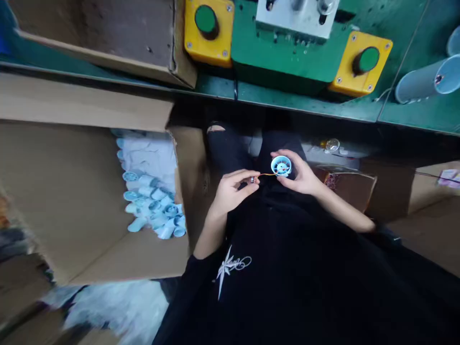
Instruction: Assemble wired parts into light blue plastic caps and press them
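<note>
Above my lap, my right hand (300, 175) has its fingers closed around a light-blue round plastic housing (281, 166) with spokes inside its open end. Thin red and yellow wires (266, 174) run from the housing leftward to my left hand (233, 190). Thumb and fingertips of that hand pinch a small part (254, 180) at the wire ends, too small to make out well. The housing's far side is hidden by my right fingers.
An open cardboard box (79, 191) at left holds several light-blue housings (154, 206). On the green bench ahead, yellow boxes with green buttons (206, 20) flank a metal fixture (296, 17). Blue tubes (426, 81) lie at right; another cardboard box (350, 189) stands below.
</note>
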`<state>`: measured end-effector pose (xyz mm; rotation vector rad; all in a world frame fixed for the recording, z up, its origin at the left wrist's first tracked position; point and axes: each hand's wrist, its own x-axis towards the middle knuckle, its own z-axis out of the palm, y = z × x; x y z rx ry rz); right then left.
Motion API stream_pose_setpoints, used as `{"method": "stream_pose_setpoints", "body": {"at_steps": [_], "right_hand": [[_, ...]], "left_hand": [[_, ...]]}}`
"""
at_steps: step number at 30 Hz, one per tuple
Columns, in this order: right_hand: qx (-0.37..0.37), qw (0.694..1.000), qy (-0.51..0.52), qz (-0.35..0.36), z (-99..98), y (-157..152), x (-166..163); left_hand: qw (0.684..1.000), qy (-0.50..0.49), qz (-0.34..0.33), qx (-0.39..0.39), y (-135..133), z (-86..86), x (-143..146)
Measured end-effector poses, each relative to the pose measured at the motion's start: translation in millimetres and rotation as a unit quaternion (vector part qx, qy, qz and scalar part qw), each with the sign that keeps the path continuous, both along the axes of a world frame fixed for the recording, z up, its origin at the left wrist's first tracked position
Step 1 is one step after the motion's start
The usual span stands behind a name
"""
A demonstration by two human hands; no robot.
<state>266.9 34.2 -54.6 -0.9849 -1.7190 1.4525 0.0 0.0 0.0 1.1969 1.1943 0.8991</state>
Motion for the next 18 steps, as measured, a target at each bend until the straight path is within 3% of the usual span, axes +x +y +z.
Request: {"method": "stream_pose_setpoints", "body": {"at_steps": [10, 18], "right_hand": [[0.155, 0.985, -0.078, -0.009, 12.0, 5.2, -2.6], [0.181, 0.976, -0.119, 0.01, 9.3, 5.0, -2.2]], "left_hand": [[0.991, 0.103, -0.021, 0.083, -0.3, 0.5, 4.6], [0.981, 0.156, -0.04, 0.108, -2.6, 1.0, 9.0]]}}
